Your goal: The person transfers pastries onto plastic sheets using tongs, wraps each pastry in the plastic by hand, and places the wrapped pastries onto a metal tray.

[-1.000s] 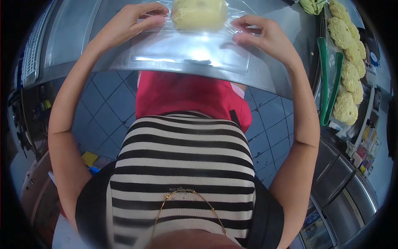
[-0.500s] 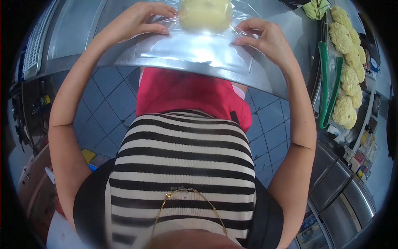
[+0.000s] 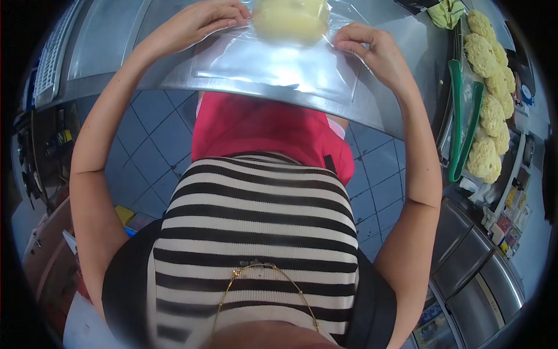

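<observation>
Whereas left hand (image 3: 212, 17) and right hand (image 3: 375, 49) gaped 0.5 s earlier, each grip now pinched clear plastic (image 3: 285, 64) beside the yellow mass (image 3: 292, 20), top centre of frame; plastic thus held at 2 sides.

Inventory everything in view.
Lump: 1, yellow, top centre
Film: count unclear, clear, around lump
Counter: 1, grey, top
Rounds: several, yellow, upper right
Strip: 1, green, beside rounds
Cloth: 1, green, upper right
Rack: 1, white, upper left
Tiles: many, blue, floor
Cabinets: several, grey, lower right
Small items: uncounted, mixed, both edges
Garment: 1, red, below counter
Striped top: 1, black/cream, centre
Necklace: 1, gold, bottom
Left hand: 1, bare, on film
Right hand: 1, bare, on film
</observation>
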Demonstrator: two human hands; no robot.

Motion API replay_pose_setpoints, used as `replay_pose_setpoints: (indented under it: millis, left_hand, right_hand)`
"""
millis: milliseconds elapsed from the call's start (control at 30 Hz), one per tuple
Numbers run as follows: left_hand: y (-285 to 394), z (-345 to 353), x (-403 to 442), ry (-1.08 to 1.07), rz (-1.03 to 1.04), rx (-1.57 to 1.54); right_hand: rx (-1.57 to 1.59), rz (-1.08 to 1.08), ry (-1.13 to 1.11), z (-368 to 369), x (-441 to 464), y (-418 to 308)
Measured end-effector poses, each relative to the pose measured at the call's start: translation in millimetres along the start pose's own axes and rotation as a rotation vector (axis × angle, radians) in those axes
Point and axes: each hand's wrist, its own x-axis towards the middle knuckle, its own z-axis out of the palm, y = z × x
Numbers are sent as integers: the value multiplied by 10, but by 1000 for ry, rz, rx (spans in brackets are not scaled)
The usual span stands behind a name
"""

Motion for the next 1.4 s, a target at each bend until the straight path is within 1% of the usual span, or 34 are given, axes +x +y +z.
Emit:
replay_pose_setpoints:
  millis: [167,267,300,367,400,433,533,567,667,700,800,833,933,967,1033,1067,1100,1200,1233,1333,1367,1400]
  left_hand:
    - [-5,11,7,9,18,51]
    - [-15,6,18,4,54,-55]
    - [-54,14,41,14,37,-52]
    - [-198,63,154,224,518,-141]
    - [-164,61,167,332,762,-179]
    - [-132,48,133,353,749,-172]
    - [33,-24,47,77,99,-130]
    - [35,11,54,84,96,-136]
    - [-1,155,91,308,26,28]
    - [-14,172,100,308,28,25]
    - [-45,210,136,365,-67,23]
    - [-47,217,140,363,-64,21]
    - [-47,247,112,567,171,320]
    - [-159,308,111,564,170,318]
    - [-598,533,154,578,261,299]
    - [-548,516,174,587,306,290]
    - [-503,483,164,587,309,291]
    - [-203,319,79,448,155,310]
    - [-205,316,90,453,161,310]
    - [-212,297,59,365,-40,306]
    - [-182,297,70,366,-36,308]
    - [-146,312,90,454,18,321]
  right_hand:
    - [23,21,-28,-16,2,-46]
    - [-3,-51,-26,-21,-19,-65]
    - [1,-68,-38,-23,-7,-52]
    - [47,-58,-47,-45,19,17]
    - [66,-51,-55,-39,45,19]
    - [59,-66,-73,-18,63,10]
    - [129,133,38,30,57,-37]
    - [123,133,29,57,57,-50]
    - [-1,50,286,168,61,-93]
    - [-3,52,285,192,57,-78]
    - [-207,-105,458,244,48,-17]
    - [-208,-101,459,247,40,-25]
    - [-521,-301,531,267,9,-62]
    - [-519,-298,530,301,5,-52]
    - [-388,-170,503,390,-31,-6]
    - [-323,-107,490,402,-41,6]
    - [-325,-107,493,392,-36,7]
    - [-410,-163,502,357,-39,13]
    - [-416,-163,505,323,-27,2]
    - [-574,-238,605,198,57,-81]
    - [-577,-237,609,168,63,-70]
    - [-593,-278,551,118,68,-40]
